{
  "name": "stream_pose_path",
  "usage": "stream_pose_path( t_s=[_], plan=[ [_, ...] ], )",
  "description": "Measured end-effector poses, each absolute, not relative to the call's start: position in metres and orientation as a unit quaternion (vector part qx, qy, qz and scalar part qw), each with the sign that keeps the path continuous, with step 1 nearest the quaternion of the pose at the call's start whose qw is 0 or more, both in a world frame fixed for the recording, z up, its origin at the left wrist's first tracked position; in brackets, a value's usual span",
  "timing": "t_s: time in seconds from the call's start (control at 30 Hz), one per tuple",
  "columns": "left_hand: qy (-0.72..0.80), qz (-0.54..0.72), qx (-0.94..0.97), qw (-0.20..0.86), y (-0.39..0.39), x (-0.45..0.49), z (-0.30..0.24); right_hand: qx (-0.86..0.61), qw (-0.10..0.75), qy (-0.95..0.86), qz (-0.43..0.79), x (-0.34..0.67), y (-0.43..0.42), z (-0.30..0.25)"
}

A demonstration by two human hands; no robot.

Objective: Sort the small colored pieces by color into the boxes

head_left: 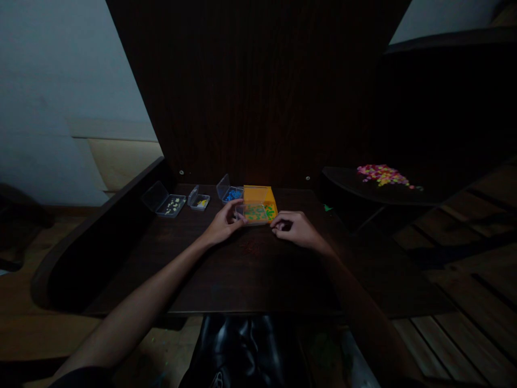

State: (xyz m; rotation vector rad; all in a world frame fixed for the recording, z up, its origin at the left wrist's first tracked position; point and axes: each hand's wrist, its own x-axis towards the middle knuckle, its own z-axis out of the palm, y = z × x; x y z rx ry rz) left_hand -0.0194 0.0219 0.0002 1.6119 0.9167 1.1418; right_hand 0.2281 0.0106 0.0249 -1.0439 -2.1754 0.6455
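My left hand [224,222] is closed on the left side of a clear plastic box [256,222]. Small green pieces [270,213] show in and beside the box, against a bright orange-yellow container or sheet [257,191] whose exact kind I cannot tell. At the box's right corner, my right hand [298,228] has its fingers curled into a pinch. Whatever lies between those fingertips is too dark to make out. A faint scatter of reddish bits [251,247] lies on the dark wood just in front of the box.
Three clear boxes with raised lids stand at the back left, holding pale pieces [173,205], yellow pieces [201,202] and blue pieces [234,194]. A pink, red and yellow pile [383,175] rests on a raised side shelf [351,187]. Dark panels border the dim tabletop [218,285].
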Motion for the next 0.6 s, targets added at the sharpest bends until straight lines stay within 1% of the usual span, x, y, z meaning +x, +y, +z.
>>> stream_pose_path(
  t_s=[0.07,0.17,0.27,0.4,0.6],
  plan=[
    [0.370,0.459,0.657,0.470,0.019,-0.016,0.000,-0.397,0.370,-0.804,0.242,0.226,0.009,0.028],
    [0.369,0.436,0.662,0.486,0.011,-0.008,-0.001,-0.397,0.405,-0.798,0.203,0.222,0.007,0.028],
    [0.363,0.419,0.671,0.492,0.004,0.001,-0.002,-0.381,0.403,-0.817,0.159,0.218,0.008,0.025],
    [0.346,0.421,0.671,0.503,-0.003,0.010,-0.004,-0.351,0.371,-0.851,0.121,0.216,0.009,0.018],
    [0.332,0.431,0.662,0.515,-0.006,0.014,-0.006,-0.331,0.365,-0.863,0.113,0.215,0.009,0.018]
  ],
)
